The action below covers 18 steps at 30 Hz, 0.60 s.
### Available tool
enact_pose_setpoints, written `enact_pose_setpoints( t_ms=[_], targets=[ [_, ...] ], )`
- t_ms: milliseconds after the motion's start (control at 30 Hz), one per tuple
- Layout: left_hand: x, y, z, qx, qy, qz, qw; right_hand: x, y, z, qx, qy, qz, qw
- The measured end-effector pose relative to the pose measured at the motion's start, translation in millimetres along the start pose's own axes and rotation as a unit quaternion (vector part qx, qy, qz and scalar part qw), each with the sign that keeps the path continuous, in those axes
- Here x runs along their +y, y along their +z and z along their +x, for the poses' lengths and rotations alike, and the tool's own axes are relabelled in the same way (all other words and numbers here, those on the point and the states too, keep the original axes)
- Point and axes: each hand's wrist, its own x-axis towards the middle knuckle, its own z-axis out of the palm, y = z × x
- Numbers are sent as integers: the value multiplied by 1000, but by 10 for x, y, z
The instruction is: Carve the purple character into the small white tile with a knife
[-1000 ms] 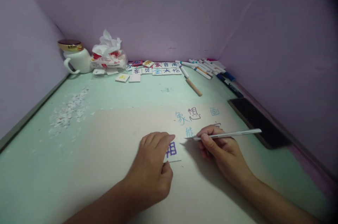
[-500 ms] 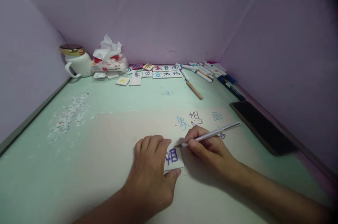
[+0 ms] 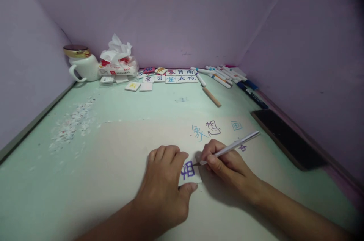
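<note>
My left hand (image 3: 166,184) pinches a small white square tile (image 3: 197,179) by its edges against the tabletop. The tile bears a purple hand-drawn character, partly covered by the fingers. In my right hand (image 3: 227,167) is a slim silver craft knife (image 3: 237,143), held like a pen and slanting up to the right. Its dark pointed tip meets the upper right part of the purple character. Just beyond the hands, blue and purple characters (image 3: 212,127) are written on the pale table surface.
White and coloured shavings (image 3: 75,121) lie at left. Along the back stand a white mug (image 3: 87,68) with a gold-rimmed lid and a tissue pack (image 3: 118,64). Nearby are character tiles (image 3: 182,79), several markers (image 3: 222,80) and a wooden-handled tool (image 3: 212,96). A dark phone (image 3: 287,136) lies at right.
The knife tip has moved down from the tile's upper edge onto the right part of the purple character. My left hand keeps hold of the tile. The view has shifted slightly.
</note>
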Motion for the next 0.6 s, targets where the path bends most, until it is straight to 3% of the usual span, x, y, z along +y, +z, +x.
enact_pose_setpoints(
  t_ms=[233, 600],
  targets=[
    [-31, -43, 77, -36, 6, -35, 999, -28, -2, 3, -26, -28, -54, 998],
    [-38, -33, 79, -34, 1, -49, 998, 13, 15, 1, -46, -81, -107, 990]
  ],
)
